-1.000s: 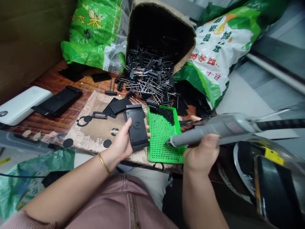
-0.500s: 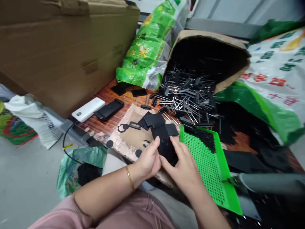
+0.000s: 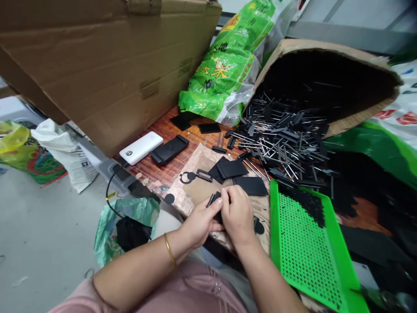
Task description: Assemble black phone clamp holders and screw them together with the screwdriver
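Small black plastic clip [image 3: 213, 200] pinched in narrow grip of L hand [image 3: 200, 221], R hand [image 3: 239, 215] closed on it too, both just left of bright-green perforated plastic tray [image 3: 273, 226]. Loose steel pins w/ black plastic heads [image 3: 283, 148] beyond tray; flat black plastic plate [image 3: 250, 186] just beside it on wooden bench [image 3: 172, 171].

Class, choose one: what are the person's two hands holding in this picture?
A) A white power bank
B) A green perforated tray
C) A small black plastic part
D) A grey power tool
C. The left hand and right hand both hold a small black plastic part, while the white power bank and green perforated tray lie apart from them.
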Demonstrator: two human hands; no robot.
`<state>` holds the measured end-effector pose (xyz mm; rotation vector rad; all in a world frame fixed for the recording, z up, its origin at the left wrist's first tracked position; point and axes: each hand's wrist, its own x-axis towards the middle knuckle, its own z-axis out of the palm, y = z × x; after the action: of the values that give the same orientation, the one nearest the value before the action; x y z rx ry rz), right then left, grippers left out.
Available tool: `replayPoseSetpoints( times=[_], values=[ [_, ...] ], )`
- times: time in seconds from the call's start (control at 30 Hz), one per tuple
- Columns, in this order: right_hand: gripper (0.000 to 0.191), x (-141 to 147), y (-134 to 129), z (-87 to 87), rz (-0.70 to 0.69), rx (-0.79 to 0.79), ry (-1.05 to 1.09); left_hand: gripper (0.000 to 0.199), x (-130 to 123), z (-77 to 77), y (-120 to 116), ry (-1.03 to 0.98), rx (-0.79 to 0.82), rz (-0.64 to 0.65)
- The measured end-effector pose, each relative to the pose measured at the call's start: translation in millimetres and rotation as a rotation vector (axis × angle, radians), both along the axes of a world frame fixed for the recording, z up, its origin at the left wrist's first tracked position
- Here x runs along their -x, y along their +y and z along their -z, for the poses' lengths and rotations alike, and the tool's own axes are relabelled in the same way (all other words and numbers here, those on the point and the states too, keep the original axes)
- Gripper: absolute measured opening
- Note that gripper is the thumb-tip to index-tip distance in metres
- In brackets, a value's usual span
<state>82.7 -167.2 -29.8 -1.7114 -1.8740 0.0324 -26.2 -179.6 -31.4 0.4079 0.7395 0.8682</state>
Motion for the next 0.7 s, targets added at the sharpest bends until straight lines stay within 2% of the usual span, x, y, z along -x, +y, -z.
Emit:
replayPoseSetpoints(
  times=[0.1,0.23,0.5,0.7],
  values=[
    [0.031,7.8,6.0,3.8,0.008,-0.049,-0.064,0.042,3.0,1.1,0.7,0.000,-0.008,-0.035],
    [0.034,10.8,7.0,-0.1,0.040,-0.057,-0.151,0.043,8.6,-0.8,2.9,0.009,-0.004,-0.020],
    [0.046,9.3,14.0,-4.1,0.108,0.035,-0.181,0.037,8.0,0.6,-2.5,0.110,0.008,-0.031],
    [0.053,4.8,21.7,-10.2,0.107,0.177,-0.063,0.033,8.1,5.4,-2.3,0.118,-0.010,-0.002]
  ],
)
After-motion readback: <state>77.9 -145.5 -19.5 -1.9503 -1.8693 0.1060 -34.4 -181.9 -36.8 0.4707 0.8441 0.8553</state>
